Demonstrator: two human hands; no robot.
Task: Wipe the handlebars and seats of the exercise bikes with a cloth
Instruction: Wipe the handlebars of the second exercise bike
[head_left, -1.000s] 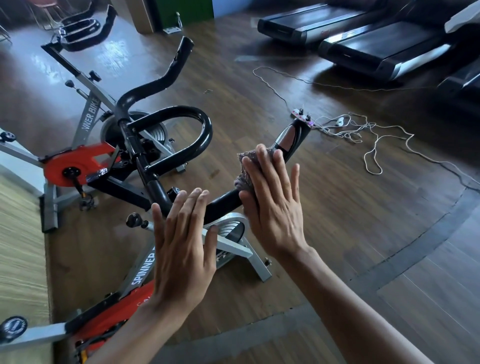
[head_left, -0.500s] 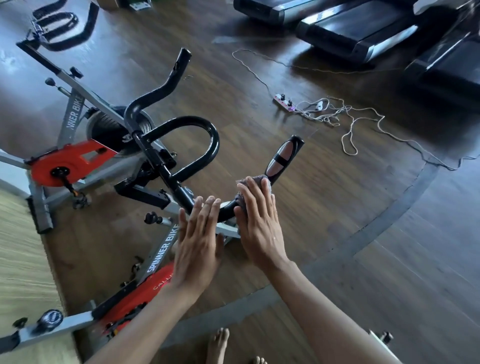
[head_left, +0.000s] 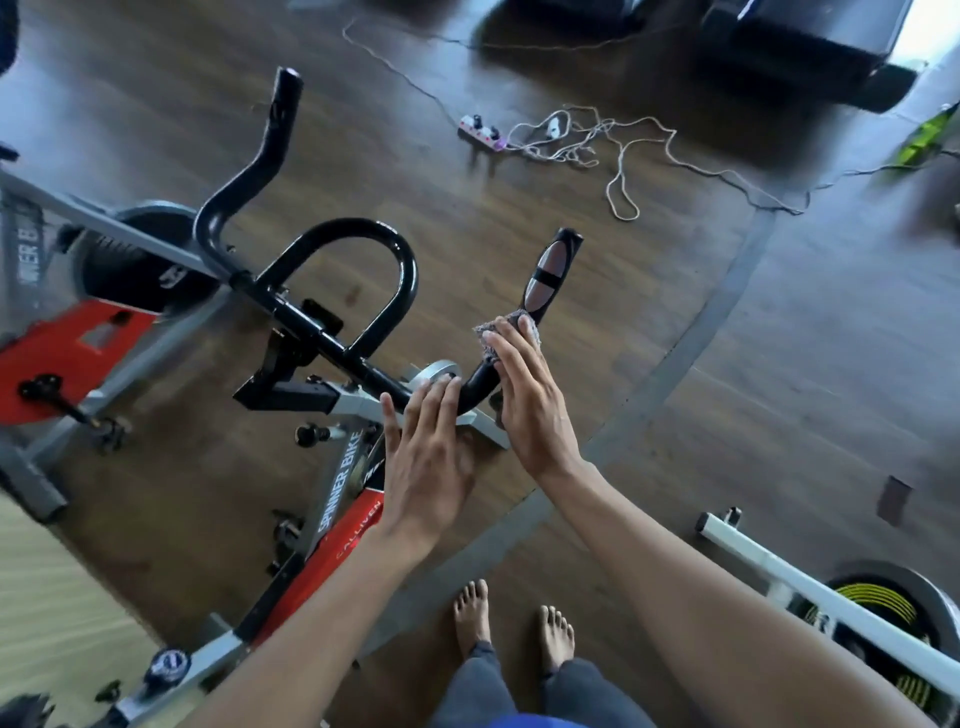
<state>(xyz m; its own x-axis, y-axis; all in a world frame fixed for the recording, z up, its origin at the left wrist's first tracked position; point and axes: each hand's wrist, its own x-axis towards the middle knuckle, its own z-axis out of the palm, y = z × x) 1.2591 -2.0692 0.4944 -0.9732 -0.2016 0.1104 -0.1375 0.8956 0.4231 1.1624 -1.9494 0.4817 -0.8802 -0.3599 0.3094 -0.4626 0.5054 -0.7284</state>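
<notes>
A red and grey exercise bike (head_left: 340, 478) stands in front of me with black handlebars (head_left: 400, 270). Its right handle (head_left: 548, 275) rises to a grip with a silver sensor pad. My right hand (head_left: 530, 400) presses a grey cloth (head_left: 491, 340) against that handle just below the pad, fingers stretched flat along it. My left hand (head_left: 426, 457) hovers flat beside it, fingers together and straight, near the bar's bend, holding nothing. No seat is in view.
A second red bike (head_left: 67, 343) stands at the left. A power strip (head_left: 480, 130) and tangled cord (head_left: 618, 156) lie on the wooden floor beyond. Treadmills (head_left: 800, 47) are at the top. Another machine's white frame (head_left: 810, 592) is at the lower right. My bare feet (head_left: 511, 623) are below.
The view has tilted down and nearer, so my feet now show. My right hand has slid the cloth along the right handle toward the grip. My left hand stays flat beside it.
</notes>
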